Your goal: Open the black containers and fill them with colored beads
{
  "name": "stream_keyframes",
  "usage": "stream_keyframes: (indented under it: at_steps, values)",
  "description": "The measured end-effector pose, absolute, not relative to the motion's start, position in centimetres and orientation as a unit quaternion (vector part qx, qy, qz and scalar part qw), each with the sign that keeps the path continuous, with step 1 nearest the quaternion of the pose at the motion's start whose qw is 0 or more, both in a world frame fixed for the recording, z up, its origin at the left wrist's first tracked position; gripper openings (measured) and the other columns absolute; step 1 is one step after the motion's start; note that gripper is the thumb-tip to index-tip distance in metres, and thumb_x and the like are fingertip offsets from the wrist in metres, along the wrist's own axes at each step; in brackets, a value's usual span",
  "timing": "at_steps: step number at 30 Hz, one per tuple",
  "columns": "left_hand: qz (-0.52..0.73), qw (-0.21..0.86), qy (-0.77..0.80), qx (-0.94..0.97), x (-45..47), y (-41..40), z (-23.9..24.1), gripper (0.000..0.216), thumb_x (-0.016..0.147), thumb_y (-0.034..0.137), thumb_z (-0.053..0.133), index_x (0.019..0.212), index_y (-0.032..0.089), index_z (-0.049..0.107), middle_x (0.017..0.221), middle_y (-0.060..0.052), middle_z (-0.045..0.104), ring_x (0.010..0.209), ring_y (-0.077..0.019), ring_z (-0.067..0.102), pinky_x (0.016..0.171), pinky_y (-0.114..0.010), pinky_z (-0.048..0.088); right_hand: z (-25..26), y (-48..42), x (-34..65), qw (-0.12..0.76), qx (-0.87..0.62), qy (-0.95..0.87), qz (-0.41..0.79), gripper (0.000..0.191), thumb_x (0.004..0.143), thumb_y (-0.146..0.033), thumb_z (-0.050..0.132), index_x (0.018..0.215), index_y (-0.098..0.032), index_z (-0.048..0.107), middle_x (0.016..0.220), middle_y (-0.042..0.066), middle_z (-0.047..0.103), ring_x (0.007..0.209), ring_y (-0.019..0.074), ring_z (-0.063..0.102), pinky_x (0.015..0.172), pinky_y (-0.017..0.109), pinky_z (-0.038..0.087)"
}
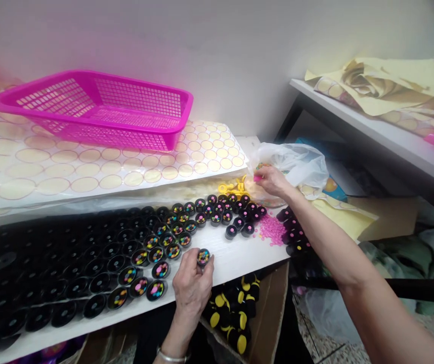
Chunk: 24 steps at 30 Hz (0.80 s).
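My left hand grips a small black cup with colourful beads inside, near the front edge of the white table. My right hand reaches to the opening of a clear plastic bag at the back. Its fingers are closed on a small pink piece, whose kind I cannot make out. Multicoloured bits show in the bag behind these fingers. Left of my left hand stand several black cups with beads. Other black cups with a pink dot inside stand farther back.
A pink mesh basket rests on sheets of round stickers. Pink beads lie in a pile beside yellow rings. Many dark cups fill the left side. Below is a cardboard box of black-and-yellow pieces. A shelf juts in at right.
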State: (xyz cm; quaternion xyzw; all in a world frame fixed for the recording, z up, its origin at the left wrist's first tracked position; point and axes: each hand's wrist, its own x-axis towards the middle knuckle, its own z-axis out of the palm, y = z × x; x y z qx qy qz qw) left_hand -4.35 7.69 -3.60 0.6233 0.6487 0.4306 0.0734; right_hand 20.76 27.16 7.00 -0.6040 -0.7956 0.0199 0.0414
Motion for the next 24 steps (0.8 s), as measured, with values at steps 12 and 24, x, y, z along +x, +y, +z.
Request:
stream_keyframes:
  at_steps: [12,24]
  values:
    - [0.428,0.076,0.651,0.623,-4.2,7.6,-3.5,0.019,0.076,0.029,0.058,0.092,0.017,0.056,0.077,0.000,0.060,0.048,-0.0070,0.047,0.052,-0.020,0.043,3.6,31.5,22.8,-0.037,-0.714,-0.699,0.008,0.028,0.073,-0.018,0.052,0.096,-0.014,0.067,0.102,0.016,0.062,0.093,0.0269,0.055,0.073,0.031,0.041]
    - [0.409,0.106,0.658,0.623,-4.1,7.4,-3.3,0.018,0.077,0.029,0.057,0.092,0.018,0.055,0.077,-0.001,0.058,0.059,-0.0111,0.054,0.054,-0.022,0.041,4.2,23.4,15.7,0.136,-0.342,-0.926,0.084,0.021,0.084,-0.024,0.048,0.089,-0.016,0.066,0.091,0.008,0.058,0.087,0.0197,0.049,0.078,0.032,0.038]
